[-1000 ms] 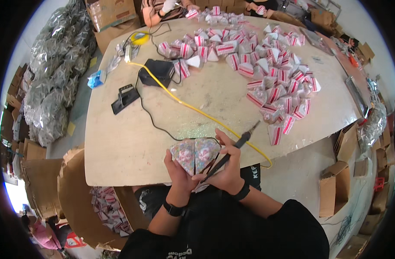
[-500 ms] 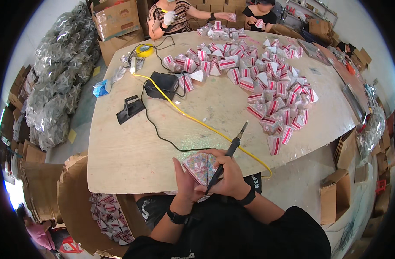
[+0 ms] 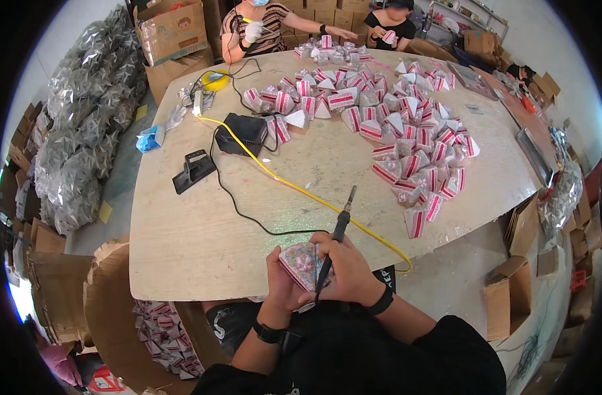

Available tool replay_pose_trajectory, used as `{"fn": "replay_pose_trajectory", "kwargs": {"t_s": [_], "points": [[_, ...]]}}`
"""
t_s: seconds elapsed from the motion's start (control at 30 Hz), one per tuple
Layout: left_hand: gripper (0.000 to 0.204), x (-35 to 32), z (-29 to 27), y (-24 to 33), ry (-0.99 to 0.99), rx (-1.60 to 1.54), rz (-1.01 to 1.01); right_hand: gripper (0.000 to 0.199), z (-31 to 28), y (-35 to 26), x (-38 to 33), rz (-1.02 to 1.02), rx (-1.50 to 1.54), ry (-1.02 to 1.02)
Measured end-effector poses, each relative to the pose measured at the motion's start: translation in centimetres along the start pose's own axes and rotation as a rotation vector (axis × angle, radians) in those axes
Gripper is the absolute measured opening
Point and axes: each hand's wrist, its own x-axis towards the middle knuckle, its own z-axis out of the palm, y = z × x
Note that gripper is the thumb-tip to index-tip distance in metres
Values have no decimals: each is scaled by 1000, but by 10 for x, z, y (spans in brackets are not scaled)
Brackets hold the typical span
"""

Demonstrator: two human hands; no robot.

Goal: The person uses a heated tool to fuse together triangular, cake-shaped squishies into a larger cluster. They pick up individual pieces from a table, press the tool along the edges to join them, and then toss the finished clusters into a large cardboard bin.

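Observation:
My left hand (image 3: 281,282) is closed around the side of a wedge shaped like a cake slice (image 3: 299,261). The wedge has a speckled, multicoloured top and a pink-and-white striped side, and looks wrapped in clear film. My right hand (image 3: 353,271) grips a black soldering iron (image 3: 341,224), whose metal tip points up and away from me over the table. Fingers of that same hand also rest at the wedge's right edge. Where the iron's handle crosses the wedge, part of the top is hidden.
Many similar wedges (image 3: 386,125) are heaped on the table (image 3: 202,243). A black box (image 3: 241,133), an iron stand (image 3: 194,172) and a yellow cable (image 3: 301,191) lie at left and centre. A carton (image 3: 103,289) of wedges stands by my left; two co-workers sit across.
The wedge has tilted in my hands, showing more of its striped side. The soldering iron now stands more upright. Across the table, a co-worker's outstretched hand has let go of a small item.

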Motion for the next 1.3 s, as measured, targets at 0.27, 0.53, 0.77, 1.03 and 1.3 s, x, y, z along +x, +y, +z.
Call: {"fn": "replay_pose_trajectory", "kwargs": {"t_s": [0.27, 0.53, 0.77, 1.03, 1.3], "points": [[74, 2, -1, -3, 11, 52, 44, 84, -6, 4, 6, 11, 1, -148], [73, 5, -11, -6, -10, 18, 45, 88, 0, 5, 1, -42, -37, -69], [81, -4, 0, -2, 182, 66, 262, 76, -4, 13, -3, -156, 79, 51], [94, -8, -3, 36, -1, 60, 581, 107, -5, -1, -24, -173, 365, 392], [93, -15, -1, 33, -25, 132, 667, 105, 9, -17, -34, -366, 656, 221]]}}
